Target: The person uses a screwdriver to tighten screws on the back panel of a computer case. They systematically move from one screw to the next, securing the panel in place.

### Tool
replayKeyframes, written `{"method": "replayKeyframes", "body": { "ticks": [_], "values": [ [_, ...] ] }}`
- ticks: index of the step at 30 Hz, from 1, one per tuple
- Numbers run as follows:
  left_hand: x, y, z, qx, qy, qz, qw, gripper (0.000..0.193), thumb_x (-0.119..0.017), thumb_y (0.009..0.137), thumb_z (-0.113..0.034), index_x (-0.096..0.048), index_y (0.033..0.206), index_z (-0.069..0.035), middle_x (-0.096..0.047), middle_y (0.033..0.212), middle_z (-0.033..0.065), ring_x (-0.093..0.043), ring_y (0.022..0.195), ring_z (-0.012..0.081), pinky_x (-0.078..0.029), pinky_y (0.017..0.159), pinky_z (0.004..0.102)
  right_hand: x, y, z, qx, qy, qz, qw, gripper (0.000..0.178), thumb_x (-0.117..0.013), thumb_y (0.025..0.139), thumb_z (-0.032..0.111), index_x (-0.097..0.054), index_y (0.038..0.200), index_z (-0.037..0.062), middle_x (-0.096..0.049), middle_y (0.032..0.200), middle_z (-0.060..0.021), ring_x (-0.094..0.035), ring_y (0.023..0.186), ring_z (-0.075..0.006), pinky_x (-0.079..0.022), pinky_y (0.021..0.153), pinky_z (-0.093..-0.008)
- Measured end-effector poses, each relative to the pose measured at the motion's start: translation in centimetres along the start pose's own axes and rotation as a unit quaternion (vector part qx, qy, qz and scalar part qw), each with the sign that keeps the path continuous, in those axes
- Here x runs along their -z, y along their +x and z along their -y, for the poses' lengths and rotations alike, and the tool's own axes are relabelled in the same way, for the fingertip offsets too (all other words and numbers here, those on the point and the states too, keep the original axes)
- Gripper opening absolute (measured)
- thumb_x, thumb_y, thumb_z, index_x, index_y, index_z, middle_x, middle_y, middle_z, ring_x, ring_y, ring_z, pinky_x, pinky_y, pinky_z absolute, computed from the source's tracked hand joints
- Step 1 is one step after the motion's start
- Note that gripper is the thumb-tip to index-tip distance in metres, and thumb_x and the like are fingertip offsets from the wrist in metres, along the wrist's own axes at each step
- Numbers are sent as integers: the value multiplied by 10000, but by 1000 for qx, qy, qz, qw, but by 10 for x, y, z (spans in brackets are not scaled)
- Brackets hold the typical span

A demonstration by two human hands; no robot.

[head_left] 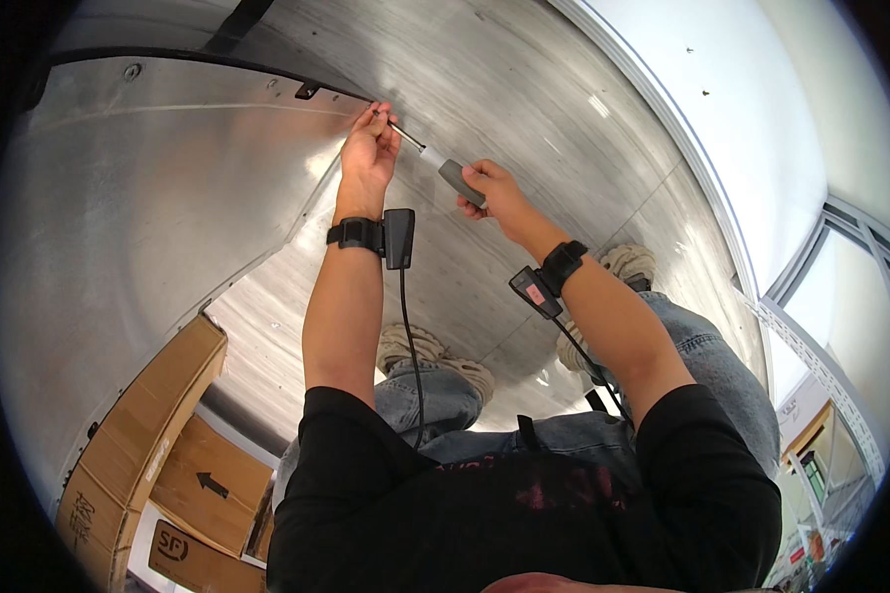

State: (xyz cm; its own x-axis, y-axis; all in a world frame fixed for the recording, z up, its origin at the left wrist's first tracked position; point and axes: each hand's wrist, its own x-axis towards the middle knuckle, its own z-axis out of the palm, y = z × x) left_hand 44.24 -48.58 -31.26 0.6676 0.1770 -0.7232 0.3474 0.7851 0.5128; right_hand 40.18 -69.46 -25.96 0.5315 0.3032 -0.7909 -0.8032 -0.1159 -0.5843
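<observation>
My right hand (497, 201) is wrapped round the grey handle of a screwdriver (454, 176). Its thin metal shaft points up and left toward the corner of a large metal panel (188, 188). At that corner my left hand (369, 158) is closed, palm up, with the fingertips pinched together around the shaft's far end. Whatever sits between those fingertips, at the panel's edge, is too small and covered to make out. Along the panel's dark upper rim there are a few small holes and fittings.
Cardboard boxes (183, 465) stand at the lower left beside the panel. Grey wood-look flooring (524, 89) lies under my hands and shoes. White panels (722, 89) with a metal frame border the right side. Black cables (405, 336) run from both wrist devices.
</observation>
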Motion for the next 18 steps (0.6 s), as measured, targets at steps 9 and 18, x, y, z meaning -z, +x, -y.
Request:
{"method": "replayKeyframes", "body": {
  "ticks": [9, 18],
  "values": [
    [1, -8, 2, 4, -30, 25, 999, 233, -500, 921, -65, -495, 1152, -91, -614, 1062, 14, -579, 864, 142, -473, 731, 261, 8, 1, -5, 14, 15, 21, 1000, 242, -473, 949, 322, -476, 958, 81, -584, 739, -53, -536, 603, -117, -430, 558, -268],
    [-54, -14, 22, 24, 49, 66, 996, 201, -440, 956, -128, -529, 1132, -90, -616, 1100, 29, -592, 895, 144, -472, 780, 262, 45, -25, 8, 43, 39, -10, 998, 258, -532, 920, 320, -480, 1000, 81, -580, 773, -53, -535, 614, -124, -440, 581, -286]
  ]
}}
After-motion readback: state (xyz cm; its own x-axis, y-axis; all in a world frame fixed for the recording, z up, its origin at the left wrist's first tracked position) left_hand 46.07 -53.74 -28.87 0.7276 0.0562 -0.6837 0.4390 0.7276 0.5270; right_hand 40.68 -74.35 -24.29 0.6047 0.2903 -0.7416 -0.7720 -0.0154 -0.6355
